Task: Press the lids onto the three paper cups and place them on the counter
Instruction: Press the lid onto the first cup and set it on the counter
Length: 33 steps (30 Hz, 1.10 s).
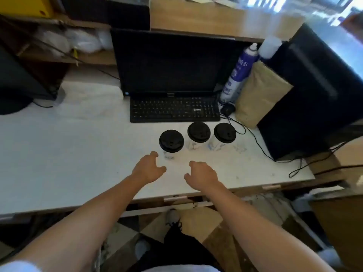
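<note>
White surface (78,154) before keyboard (174,109), three paper cups (171,141) (198,132) (225,133) capped with black lids, left hand (147,169) and right hand (201,176) held open, nothing gripped.

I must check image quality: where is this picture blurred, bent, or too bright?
Head view: the window area at top right is overexposed; the edges are blurred and curved by the wide lens; the three cups and both hands, left and right, are fairly sharp, evenly lit.

Behind the keyboard (174,109), the monitor (172,63) hides the shelf behind it, while each lid (171,140) covers most of its cup (169,155).
</note>
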### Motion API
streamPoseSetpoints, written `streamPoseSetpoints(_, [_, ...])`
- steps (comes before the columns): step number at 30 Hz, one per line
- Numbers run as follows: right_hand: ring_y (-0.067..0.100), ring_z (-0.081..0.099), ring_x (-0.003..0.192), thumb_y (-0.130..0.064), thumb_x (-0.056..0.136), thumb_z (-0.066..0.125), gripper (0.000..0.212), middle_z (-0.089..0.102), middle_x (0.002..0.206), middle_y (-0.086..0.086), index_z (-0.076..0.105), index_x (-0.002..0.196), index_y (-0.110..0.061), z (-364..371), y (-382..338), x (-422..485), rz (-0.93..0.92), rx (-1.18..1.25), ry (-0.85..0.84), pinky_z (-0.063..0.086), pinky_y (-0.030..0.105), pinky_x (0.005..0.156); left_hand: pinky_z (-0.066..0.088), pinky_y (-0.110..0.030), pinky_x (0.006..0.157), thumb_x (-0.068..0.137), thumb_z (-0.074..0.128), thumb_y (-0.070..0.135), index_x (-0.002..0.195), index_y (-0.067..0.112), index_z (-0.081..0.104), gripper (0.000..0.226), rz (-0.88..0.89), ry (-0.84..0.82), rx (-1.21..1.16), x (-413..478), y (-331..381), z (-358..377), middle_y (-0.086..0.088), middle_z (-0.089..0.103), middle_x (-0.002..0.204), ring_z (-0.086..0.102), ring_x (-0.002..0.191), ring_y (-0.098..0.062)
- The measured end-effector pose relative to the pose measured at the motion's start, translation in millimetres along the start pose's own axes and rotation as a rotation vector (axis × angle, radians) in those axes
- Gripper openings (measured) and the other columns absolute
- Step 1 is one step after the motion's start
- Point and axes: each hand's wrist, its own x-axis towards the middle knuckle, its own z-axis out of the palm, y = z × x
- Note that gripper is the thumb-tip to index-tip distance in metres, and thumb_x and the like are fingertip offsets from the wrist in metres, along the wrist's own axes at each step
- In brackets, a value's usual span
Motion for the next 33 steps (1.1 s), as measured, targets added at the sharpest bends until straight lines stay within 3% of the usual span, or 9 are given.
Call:
streamPoseSetpoints(4, [0.031, 0.057, 0.121, -0.034, 0.097, 0.054, 0.054, 0.060, 0.133, 0.011, 0.047, 0.145, -0.012, -12, 14, 14, -0.024, 0.125, 0.087, 0.052, 0.038, 0.092, 0.040, -0.026, 0.086, 0.087, 0.073, 0.032, 0.140, 0.013, 0.044, 0.063, 0.011, 0.041, -0.104, 8, 5, -3, -0.012, 0.058, 0.131, 0.059, 0.111, -0.027])
streamPoseSetpoints(9, [0.027, 0.061, 0.113, -0.035, 0.097, 0.057, 0.048, 0.064, 0.123, 0.007, 0.053, 0.140, -0.014, -17, 19, 36, -0.142, 0.236, 0.126, 0.052, 0.035, 0.086, 0.043, -0.027, 0.080, 0.080, 0.081, 0.032, 0.140, 0.015, 0.044, 0.072, -0.055, 0.118, -0.207, 25, 3, 0, -0.010, 0.059, 0.131, 0.063, 0.090, -0.021])
streamPoseSetpoints(13, [0.027, 0.054, 0.125, -0.036, 0.096, 0.059, 0.059, 0.052, 0.142, 0.006, 0.044, 0.148, -0.015, -22, 14, 50, -0.205, 0.291, 0.150, 0.048, 0.037, 0.098, 0.046, -0.031, 0.086, 0.072, 0.089, 0.023, 0.152, 0.019, 0.029, 0.099, -0.095, 0.143, -0.397, 32, 5, 13, -0.011, 0.048, 0.141, 0.056, 0.110, -0.025])
streamPoseSetpoints(17, [0.027, 0.058, 0.117, -0.042, 0.091, 0.065, 0.068, 0.034, 0.149, 0.003, 0.037, 0.149, -0.019, -28, -4, 56, -0.264, 0.273, 0.239, 0.053, 0.037, 0.090, 0.044, -0.039, 0.105, 0.065, 0.093, 0.020, 0.156, 0.024, 0.017, 0.118, -0.018, 0.194, -0.529, 42, 7, 24, -0.009, 0.039, 0.150, 0.043, 0.133, -0.025])
streamPoseSetpoints(21, [0.027, 0.055, 0.120, -0.050, 0.088, 0.065, 0.081, 0.029, 0.152, 0.003, 0.028, 0.153, -0.020, -34, -24, 68, -0.263, 0.193, 0.243, 0.054, 0.041, 0.088, 0.041, -0.041, 0.110, 0.058, 0.093, 0.032, 0.149, 0.029, 0.031, 0.110, 0.032, 0.202, -0.593, 54, 9, 26, 0.000, 0.050, 0.143, 0.046, 0.131, -0.020])
streamPoseSetpoints(25, [0.028, 0.058, 0.113, -0.054, 0.088, 0.062, 0.074, 0.038, 0.142, 0.003, 0.038, 0.147, -0.016, -40, -37, 78, -0.282, 0.073, 0.242, 0.055, 0.039, 0.083, 0.047, -0.029, 0.094, 0.063, 0.092, 0.024, 0.128, 0.036, 0.047, 0.079, 0.071, 0.192, -0.648, 58, 13, 24, 0.016, 0.061, 0.118, 0.059, 0.106, -0.003])
streamPoseSetpoints(29, [0.024, 0.056, 0.104, -0.061, 0.078, 0.065, 0.068, 0.043, 0.123, 0.000, 0.051, 0.127, -0.015, -43, -42, 83, -0.265, 0.054, 0.233, 0.056, 0.041, 0.079, 0.051, -0.031, 0.094, 0.061, 0.090, 0.034, 0.127, 0.036, 0.046, 0.079, 0.103, 0.156, -0.624, 56, 12, 25, 0.011, 0.063, 0.118, 0.062, 0.106, -0.011])
streamPoseSetpoints(33, [0.023, 0.057, 0.095, -0.063, 0.075, 0.063, 0.064, 0.039, 0.111, -0.001, 0.054, 0.114, -0.014, -37, -47, 82, -0.287, -0.004, 0.226, 0.058, 0.042, 0.077, 0.046, -0.012, 0.075, 0.070, 0.088, 0.024, 0.122, 0.036, 0.043, 0.070, 0.082, 0.211, -0.614, 52, 13, 30, 0.017, 0.061, 0.107, 0.061, 0.095, -0.005])
